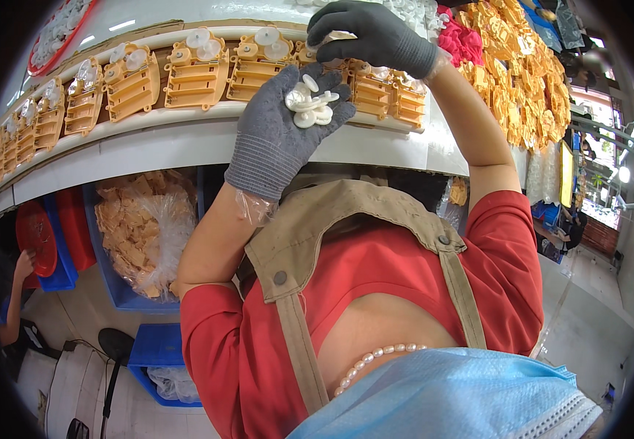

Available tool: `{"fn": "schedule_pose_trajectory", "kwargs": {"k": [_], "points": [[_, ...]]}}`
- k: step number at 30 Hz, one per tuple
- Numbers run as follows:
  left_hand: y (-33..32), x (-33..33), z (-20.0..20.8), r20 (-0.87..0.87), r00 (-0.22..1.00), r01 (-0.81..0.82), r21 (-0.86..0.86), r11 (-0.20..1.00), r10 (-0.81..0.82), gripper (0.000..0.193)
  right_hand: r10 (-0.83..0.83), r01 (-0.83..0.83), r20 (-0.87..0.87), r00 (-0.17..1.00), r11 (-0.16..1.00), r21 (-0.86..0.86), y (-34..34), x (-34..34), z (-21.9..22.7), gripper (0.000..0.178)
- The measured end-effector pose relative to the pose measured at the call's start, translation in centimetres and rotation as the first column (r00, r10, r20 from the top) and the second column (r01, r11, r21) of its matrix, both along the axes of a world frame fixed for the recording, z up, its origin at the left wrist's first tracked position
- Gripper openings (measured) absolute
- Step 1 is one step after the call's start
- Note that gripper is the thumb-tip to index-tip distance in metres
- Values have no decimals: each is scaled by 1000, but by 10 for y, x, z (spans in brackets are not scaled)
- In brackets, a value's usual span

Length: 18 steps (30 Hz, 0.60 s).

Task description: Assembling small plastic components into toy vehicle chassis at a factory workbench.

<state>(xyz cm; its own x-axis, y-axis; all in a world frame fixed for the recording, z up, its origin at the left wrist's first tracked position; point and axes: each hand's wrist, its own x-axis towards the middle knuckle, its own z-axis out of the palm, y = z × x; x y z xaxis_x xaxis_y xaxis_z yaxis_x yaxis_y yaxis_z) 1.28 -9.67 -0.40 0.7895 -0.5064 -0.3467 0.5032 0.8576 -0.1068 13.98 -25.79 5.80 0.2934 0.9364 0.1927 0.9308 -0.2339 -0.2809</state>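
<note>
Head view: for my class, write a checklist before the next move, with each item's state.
1. White round plastic parts in the grey-gloved left grip: ok, resting there.
2. Grey-gloved right grip at the yellow plastic housings: ok.
3. Right grip's hold on a part: cannot tell, partly hidden.
4. Clear round plastic discs on housings left of the grips: ok.
5. Housings behind the grips unobstructed: not ok, partly covered.

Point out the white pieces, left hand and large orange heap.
White pieces [312,113]: head view, middle of the cluster.
Left hand [276,126]: head view, gloved palm.
Large orange heap [519,82]: head view, middle of its surface.
</note>
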Motion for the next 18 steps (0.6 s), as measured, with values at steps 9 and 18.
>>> {"fn": "schedule_pose_trajectory", "kwargs": {"k": [9, 18], "points": [[-1, 2, -19, 150, 987, 7, -365, 931, 51, 49, -74, 65, -327, 942, 997, -36, -1, -23, -6, 20], [7, -2, -4, 82, 996, -48, 8, 999, 47, 51, 6, -30, -180, 984, 991, -131, 21, -24, -3, 21]]}}
